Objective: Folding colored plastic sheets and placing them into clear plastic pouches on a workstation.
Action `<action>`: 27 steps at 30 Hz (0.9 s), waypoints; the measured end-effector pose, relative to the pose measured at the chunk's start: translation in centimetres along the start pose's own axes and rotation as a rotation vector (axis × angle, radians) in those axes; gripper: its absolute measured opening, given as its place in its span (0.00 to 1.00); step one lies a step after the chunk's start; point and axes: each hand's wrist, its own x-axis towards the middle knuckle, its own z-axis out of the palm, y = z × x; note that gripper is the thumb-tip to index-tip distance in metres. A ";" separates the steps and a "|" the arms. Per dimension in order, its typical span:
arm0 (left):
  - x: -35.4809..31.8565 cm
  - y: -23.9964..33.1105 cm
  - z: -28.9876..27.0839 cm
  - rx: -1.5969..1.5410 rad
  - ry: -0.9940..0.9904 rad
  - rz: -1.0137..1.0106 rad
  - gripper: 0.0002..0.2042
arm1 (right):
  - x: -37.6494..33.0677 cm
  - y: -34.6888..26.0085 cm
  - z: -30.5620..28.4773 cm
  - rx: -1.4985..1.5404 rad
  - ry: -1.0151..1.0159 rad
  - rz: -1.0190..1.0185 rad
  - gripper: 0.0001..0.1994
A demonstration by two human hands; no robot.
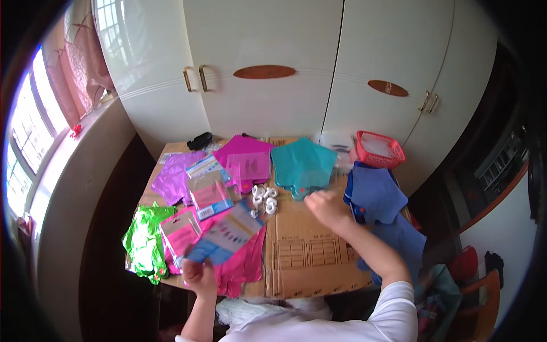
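Observation:
At the near left of the cardboard-covered table, my left hand (199,276) is closed on the lower corner of a clear packet with a blue printed card (225,233). The packet tilts above a pile of bright pink foil sheets (248,259). My right hand (329,208) is at the near edge of a stack of flat teal star-shaped foil sheets (305,162), fingers curled together. Whether anything is pinched in them is hidden. Between the hands, farther off, lies a cluster of small white rings (265,199), perhaps ribbon rolls.
Magenta (242,148), purple (176,176), shiny green (149,239) and blue (379,194) foil sheets lie around the table. Other packets (211,196) overlap at left. A red basket (380,149) stands far right, a black object (200,141) far left. White cabinets (262,34) rise behind.

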 end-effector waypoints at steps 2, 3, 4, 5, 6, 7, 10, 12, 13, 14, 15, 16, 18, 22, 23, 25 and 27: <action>1.1 1.2 2.2 0.289 -0.244 0.432 0.11 | -1.7 -2.8 0.3 0.159 -0.137 0.050 0.04; 2.3 2.8 3.2 0.432 -0.458 0.685 0.13 | -1.9 -3.6 0.0 0.292 -0.201 0.109 0.04; 2.5 2.8 3.8 0.443 -0.550 0.830 0.13 | -1.7 -4.1 -0.3 0.422 -0.255 0.157 0.05; 2.2 2.6 4.1 0.450 -0.643 0.975 0.13 | -1.5 -4.3 -0.2 0.551 -0.274 0.222 0.05; 1.6 2.5 4.4 0.452 -0.740 1.032 0.12 | -1.6 -4.0 0.0 0.674 -0.294 0.298 0.06; 1.1 2.5 4.5 0.461 -0.834 1.096 0.12 | -1.4 -3.7 0.3 0.800 -0.305 0.369 0.07; 0.1 1.6 4.4 0.496 -1.001 1.171 0.13 | -1.6 -3.6 0.9 0.776 -0.340 0.384 0.08; -0.2 1.5 4.5 0.485 -1.055 1.180 0.12 | -1.9 -4.1 1.0 0.720 -0.315 0.351 0.07; -0.5 1.6 4.5 0.469 -1.073 1.173 0.12 | -1.9 -4.5 0.8 0.688 -0.296 0.324 0.07; -0.8 1.6 4.6 0.454 -1.091 1.165 0.12 | -1.9 -4.9 0.7 0.656 -0.277 0.297 0.06; -1.1 1.6 4.8 0.440 -1.108 1.160 0.11 | -1.9 -5.3 0.6 0.624 -0.261 0.280 0.06; -1.4 1.3 5.0 0.423 -1.087 1.193 0.11 | -1.9 -5.9 0.6 0.593 -0.244 0.262 0.06; -1.5 1.4 5.3 0.456 -1.122 1.190 0.12 | -2.3 -6.7 0.7 0.495 -0.181 0.187 0.05; -1.6 1.4 5.6 0.507 -1.136 1.170 0.13 | -3.1 -7.7 0.5 0.257 -0.046 -0.017 0.05; -1.7 1.4 5.5 0.507 -1.140 1.157 0.14 | -3.2 -7.8 0.2 0.221 -0.052 -0.052 0.05; -1.9 1.6 5.4 0.504 -1.148 1.132 0.14 | -3.5 -7.9 0.0 0.175 -0.061 -0.090 0.04; -2.2 1.5 5.4 0.529 -1.142 1.149 0.14 | -3.9 -8.2 0.0 0.160 -0.066 -0.103 0.04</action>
